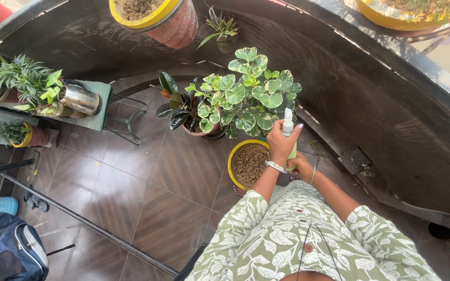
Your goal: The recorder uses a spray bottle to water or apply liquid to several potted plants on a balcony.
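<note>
The left hand (281,143) is wrapped around the upper part of a small spray bottle (289,131) with a white nozzle and a pale green body, fingers closed on it and a silver bangle at the wrist. The right hand (301,165) sits just below, cupped under the bottle's base — its fingers are mostly hidden behind the left wrist, so how firmly it grips cannot be told, though it touches the bottle from beneath. The bottle is held upright in the air, close to the lower right edge of a variegated plant (248,96) with round green-and-cream leaves.

That plant stands on the brown tiled floor (147,182) against a dark curved wall (371,104). Just beside it, to the left, a dark-leaved rubber plant (175,106) grows in a pinkish pot. Right under the hands, a yellow pot (247,164) filled with bare soil rests on the floor.

Farther left, a green table (97,112) carries a shiny steel jug (79,99) and leafy potted plants (24,80). A blue backpack (6,250) lies in the lower left corner, and a dark rod (89,224) slants across the floor. The person wears a green leaf-print garment.
</note>
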